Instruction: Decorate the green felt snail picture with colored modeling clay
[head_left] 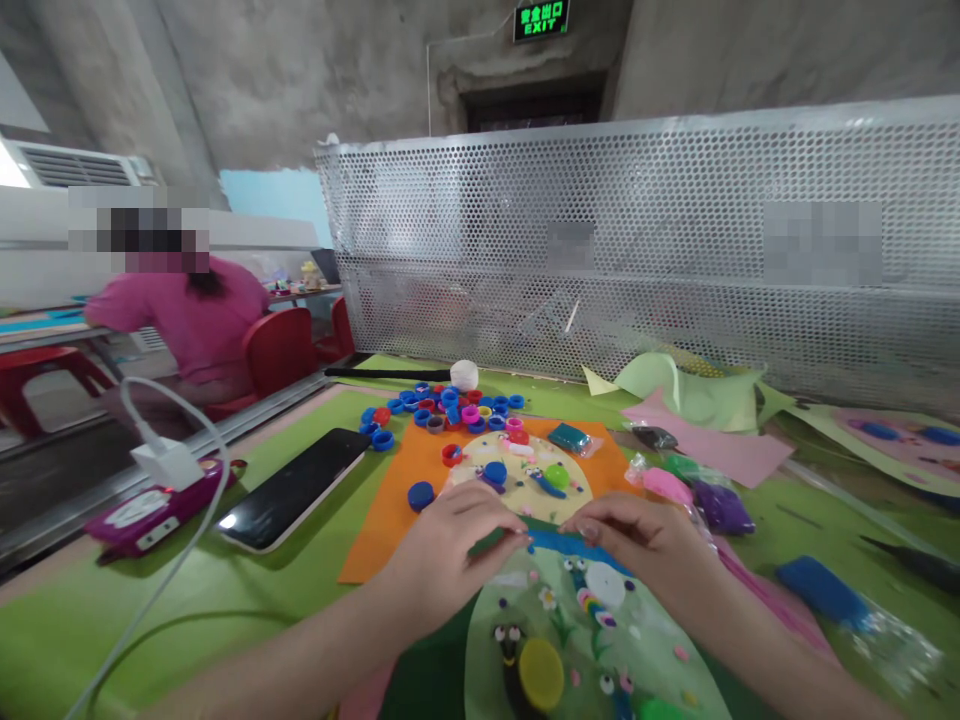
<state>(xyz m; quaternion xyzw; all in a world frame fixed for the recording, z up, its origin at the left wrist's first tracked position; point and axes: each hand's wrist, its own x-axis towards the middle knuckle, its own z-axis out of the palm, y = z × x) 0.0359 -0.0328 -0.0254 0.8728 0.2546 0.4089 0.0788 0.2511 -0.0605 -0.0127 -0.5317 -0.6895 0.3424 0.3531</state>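
A pale green oval picture (551, 620) lies before me, decorated with clay caterpillars, goggle eyes, small flowers and bottle caps. Along its top edge runs a strip of blue clay (559, 543). My left hand (454, 540) pinches at the strip's left end, thumb and forefinger closed together. On the other side, my right hand (649, 550) has thumb and fingers closed at the strip; its fingertips partly cover the clay. Just beyond my hands is a cream oval picture (574, 495) on orange card (386, 520), bearing clay snails with blue and green caps.
Several bottle caps (450, 400) are heaped behind the orange card. A phone (296, 490) and a purple power strip (154, 515) with a white cable lie left. Clay packets (720, 505) and pink paper (712, 440) lie right. A perforated metal screen (637, 240) borders the back; a person in pink sits left.
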